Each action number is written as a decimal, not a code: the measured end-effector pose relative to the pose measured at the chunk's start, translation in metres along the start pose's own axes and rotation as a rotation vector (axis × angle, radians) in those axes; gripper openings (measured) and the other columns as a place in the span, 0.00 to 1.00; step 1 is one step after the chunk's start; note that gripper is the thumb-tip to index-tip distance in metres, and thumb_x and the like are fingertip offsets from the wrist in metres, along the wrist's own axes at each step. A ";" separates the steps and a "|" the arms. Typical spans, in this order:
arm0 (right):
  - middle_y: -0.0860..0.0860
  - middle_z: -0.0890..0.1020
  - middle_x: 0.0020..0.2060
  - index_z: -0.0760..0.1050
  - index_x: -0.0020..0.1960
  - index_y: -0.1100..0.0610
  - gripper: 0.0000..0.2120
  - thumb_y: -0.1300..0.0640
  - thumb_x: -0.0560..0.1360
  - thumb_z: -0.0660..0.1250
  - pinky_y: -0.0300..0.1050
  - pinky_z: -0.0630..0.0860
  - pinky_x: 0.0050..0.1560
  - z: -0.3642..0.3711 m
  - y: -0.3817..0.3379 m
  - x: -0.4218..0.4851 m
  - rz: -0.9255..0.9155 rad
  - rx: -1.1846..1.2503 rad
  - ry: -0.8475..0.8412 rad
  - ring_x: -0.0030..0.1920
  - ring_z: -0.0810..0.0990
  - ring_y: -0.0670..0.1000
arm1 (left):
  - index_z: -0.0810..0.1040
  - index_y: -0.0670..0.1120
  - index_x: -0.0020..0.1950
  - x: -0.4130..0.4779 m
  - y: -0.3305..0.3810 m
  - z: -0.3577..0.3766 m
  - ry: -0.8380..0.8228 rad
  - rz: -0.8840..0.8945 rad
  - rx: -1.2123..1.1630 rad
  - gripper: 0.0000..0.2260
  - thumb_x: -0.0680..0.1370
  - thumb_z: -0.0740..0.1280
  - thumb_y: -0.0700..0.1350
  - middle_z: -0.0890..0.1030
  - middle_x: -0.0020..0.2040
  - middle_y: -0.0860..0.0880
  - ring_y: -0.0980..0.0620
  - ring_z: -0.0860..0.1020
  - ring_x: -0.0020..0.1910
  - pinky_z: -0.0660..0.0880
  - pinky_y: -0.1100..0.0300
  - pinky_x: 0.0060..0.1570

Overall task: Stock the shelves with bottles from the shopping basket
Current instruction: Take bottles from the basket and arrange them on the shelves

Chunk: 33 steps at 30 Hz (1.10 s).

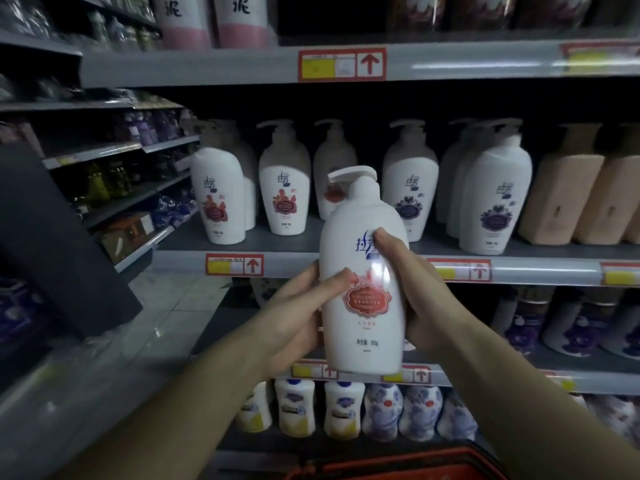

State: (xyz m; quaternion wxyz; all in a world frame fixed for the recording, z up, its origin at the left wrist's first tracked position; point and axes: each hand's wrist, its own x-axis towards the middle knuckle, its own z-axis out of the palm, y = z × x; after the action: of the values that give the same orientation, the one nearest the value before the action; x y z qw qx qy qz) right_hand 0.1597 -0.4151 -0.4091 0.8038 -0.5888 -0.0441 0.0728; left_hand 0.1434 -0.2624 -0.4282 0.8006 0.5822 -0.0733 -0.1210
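Pump bottle [363,289] upright before the shelf [346,265] — left hand [298,313] and right hand [415,292] curled round its sides.

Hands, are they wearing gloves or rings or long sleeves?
No. The left hand and the right hand are both bare: no gloves, no rings that show, no watch or bracelet. No sleeve shows either, right down to the edge of the picture.

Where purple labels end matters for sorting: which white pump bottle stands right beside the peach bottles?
The rightmost white bottle, purple-labelled and set forward; the other white ones stand farther left of the peach bottles.
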 end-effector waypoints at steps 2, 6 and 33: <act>0.58 0.86 0.47 0.79 0.56 0.58 0.18 0.48 0.72 0.69 0.53 0.83 0.48 0.012 0.002 0.017 -0.033 -0.029 -0.014 0.49 0.85 0.58 | 0.75 0.48 0.65 0.009 0.006 -0.015 0.031 0.044 0.018 0.26 0.67 0.71 0.44 0.83 0.58 0.44 0.45 0.81 0.58 0.77 0.47 0.57; 0.54 0.86 0.47 0.77 0.57 0.55 0.16 0.47 0.73 0.68 0.45 0.83 0.42 0.035 0.001 0.053 -0.149 -0.175 -0.039 0.47 0.86 0.54 | 0.76 0.50 0.62 0.030 0.027 -0.050 0.095 0.109 0.053 0.25 0.66 0.72 0.43 0.84 0.56 0.46 0.47 0.82 0.55 0.78 0.49 0.55; 0.47 0.79 0.49 0.64 0.70 0.51 0.20 0.55 0.79 0.61 0.47 0.77 0.40 -0.001 -0.013 0.231 -0.331 -0.323 0.114 0.51 0.79 0.53 | 0.70 0.49 0.65 0.237 0.023 -0.081 0.483 0.488 0.738 0.34 0.64 0.66 0.65 0.80 0.62 0.49 0.50 0.79 0.61 0.75 0.48 0.61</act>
State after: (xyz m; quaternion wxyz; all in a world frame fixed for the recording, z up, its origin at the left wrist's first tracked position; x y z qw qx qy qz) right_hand 0.3885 -0.3806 -0.4009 0.7015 -0.6974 -0.1056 -0.1016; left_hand 0.3939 -0.2478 -0.4370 0.5405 0.8037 -0.0578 0.2421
